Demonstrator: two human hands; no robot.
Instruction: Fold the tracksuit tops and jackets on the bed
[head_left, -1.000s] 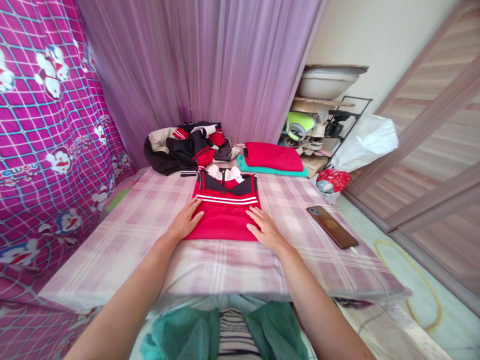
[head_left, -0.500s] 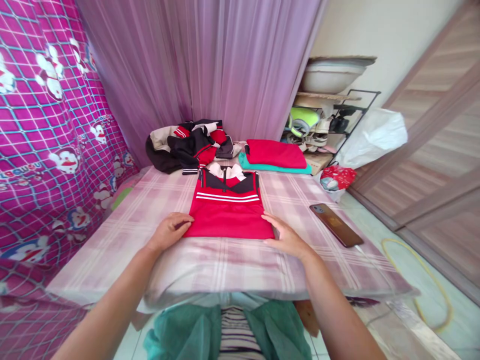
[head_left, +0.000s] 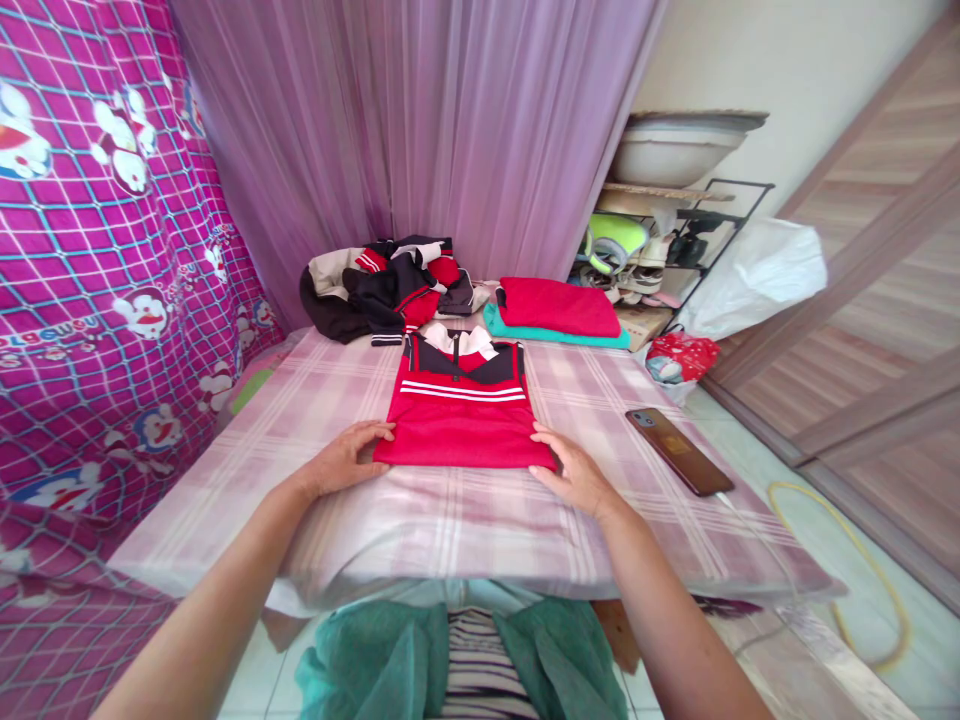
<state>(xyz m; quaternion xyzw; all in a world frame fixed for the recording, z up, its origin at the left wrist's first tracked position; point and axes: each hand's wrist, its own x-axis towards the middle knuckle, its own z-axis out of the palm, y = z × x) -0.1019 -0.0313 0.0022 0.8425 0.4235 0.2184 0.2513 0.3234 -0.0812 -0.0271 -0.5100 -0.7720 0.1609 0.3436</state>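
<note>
A folded red shirt [head_left: 459, 435] lies flat on the checked tablecloth [head_left: 465, 535], with two white stripes, a dark upper section and a white collar at the far end. At its near left corner rests my left hand [head_left: 339, 464], thumb apart from the outstretched fingers, which touch the shirt's side. My right hand [head_left: 574, 474] lies at the near right corner in the same way, fingers spread on the red edge. Neither hand grips the cloth.
Behind the shirt sits a heap of dark, red and white clothes [head_left: 382, 290]. Folded red cloth [head_left: 559, 306] lies on teal cloth [head_left: 555, 338] at the back right. A phone [head_left: 679, 450] with a white cable lies at right. Beyond stands a rack [head_left: 712, 225] with shoes.
The fingers of my left hand have opened out from a bent, pinched pose at the shirt's corner. My right fingers stay spread at the other corner. The view has shifted slightly.
</note>
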